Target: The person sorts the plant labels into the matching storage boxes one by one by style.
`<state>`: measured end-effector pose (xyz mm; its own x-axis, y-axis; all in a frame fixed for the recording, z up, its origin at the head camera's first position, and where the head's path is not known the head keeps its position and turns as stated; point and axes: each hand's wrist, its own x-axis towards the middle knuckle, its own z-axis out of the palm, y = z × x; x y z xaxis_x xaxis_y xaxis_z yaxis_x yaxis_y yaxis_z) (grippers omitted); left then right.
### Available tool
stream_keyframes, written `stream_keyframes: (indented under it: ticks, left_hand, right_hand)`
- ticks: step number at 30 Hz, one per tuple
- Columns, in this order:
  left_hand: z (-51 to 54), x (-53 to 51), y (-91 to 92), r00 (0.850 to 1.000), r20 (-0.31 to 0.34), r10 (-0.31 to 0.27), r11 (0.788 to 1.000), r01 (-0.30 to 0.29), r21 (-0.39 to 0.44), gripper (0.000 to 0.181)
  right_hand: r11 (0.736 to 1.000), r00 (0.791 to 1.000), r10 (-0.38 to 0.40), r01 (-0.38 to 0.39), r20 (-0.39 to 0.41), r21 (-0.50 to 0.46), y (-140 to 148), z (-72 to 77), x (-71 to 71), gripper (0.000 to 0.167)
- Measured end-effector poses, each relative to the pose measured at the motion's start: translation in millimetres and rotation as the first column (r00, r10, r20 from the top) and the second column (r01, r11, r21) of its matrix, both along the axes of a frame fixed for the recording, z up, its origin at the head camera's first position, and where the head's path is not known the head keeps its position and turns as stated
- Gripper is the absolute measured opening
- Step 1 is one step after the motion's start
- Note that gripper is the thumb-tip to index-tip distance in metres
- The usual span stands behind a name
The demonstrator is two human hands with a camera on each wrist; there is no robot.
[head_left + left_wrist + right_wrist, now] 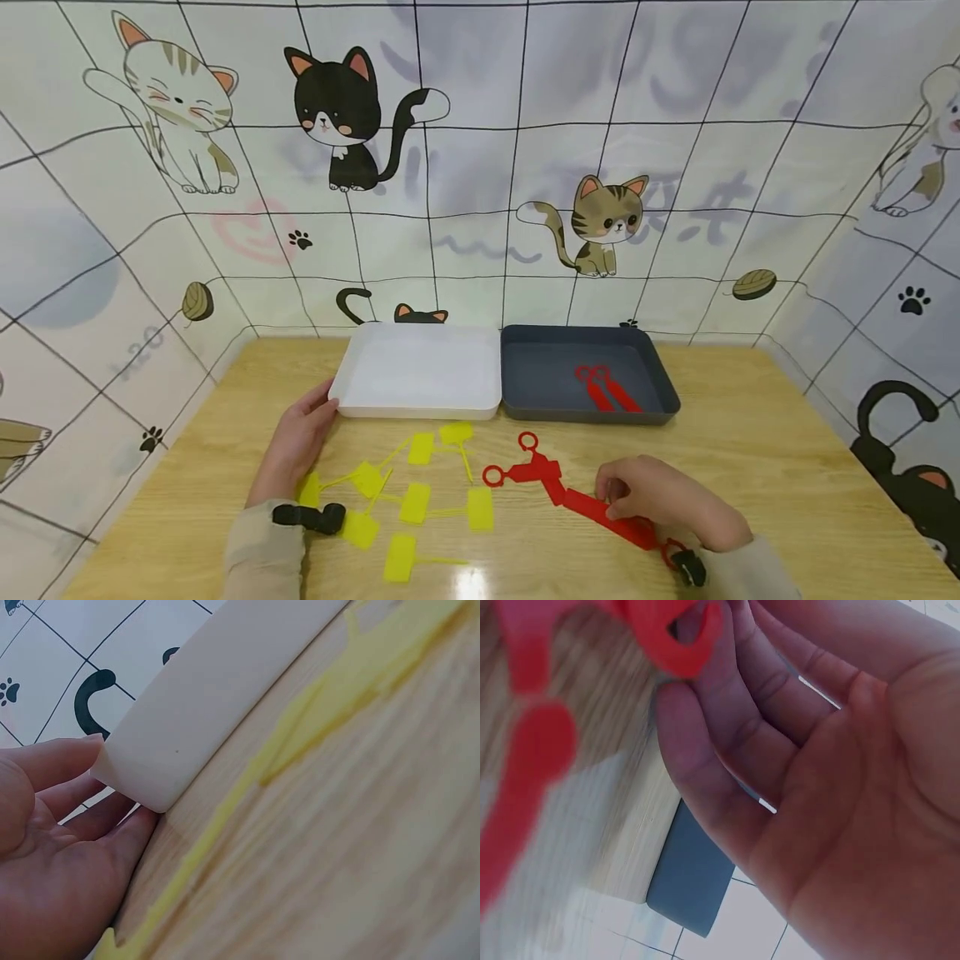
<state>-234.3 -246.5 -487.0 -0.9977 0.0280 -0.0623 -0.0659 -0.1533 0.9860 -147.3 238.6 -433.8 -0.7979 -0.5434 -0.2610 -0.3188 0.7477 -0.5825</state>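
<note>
In the head view my left hand (298,437) touches the left front corner of the white tray (417,412); the left wrist view shows thumb and fingers at the tray's corner (172,742). My right hand (663,497) is over a chain of red tags (600,511) on the table, its fingers bent down at them. In the right wrist view the fingers (705,735) of that hand (817,795) reach a red hooked piece (679,656); whether they pinch it is unclear. Two red tags (611,392) lie in the dark grey tray (592,416).
Several yellow tags with thin stems (415,502) lie spread on the wooden table (540,567), between my hands and in front of the white tray. A cloth (480,167) printed with cats stands behind and at both sides.
</note>
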Motion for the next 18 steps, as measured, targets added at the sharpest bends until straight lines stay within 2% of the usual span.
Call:
stream_keyframes:
  ticks: [5,12,18]
  left_hand:
    - [2.7,0.2,1.0,1.000,-0.004,0.001,1.000,-0.001,0.006,0.056]
    - [2.5,1.0,3.9,1.000,0.008,0.007,1.000,-0.007,0.016,0.053]
    - [2.6,1.5,1.6,1.000,0.008,0.016,1.000,-0.016,0.020,0.053]
  right_hand:
    - [1.000,1.000,-0.022,0.022,-0.013,-0.001,1.6,2.3,-2.7,0.013]
    - [0.993,0.995,-0.096,0.098,-0.038,0.061,4.3,2.1,-2.4,0.026]
    - [0.993,0.994,-0.108,0.109,-0.028,0.049,4.2,2.6,-3.7,0.019]
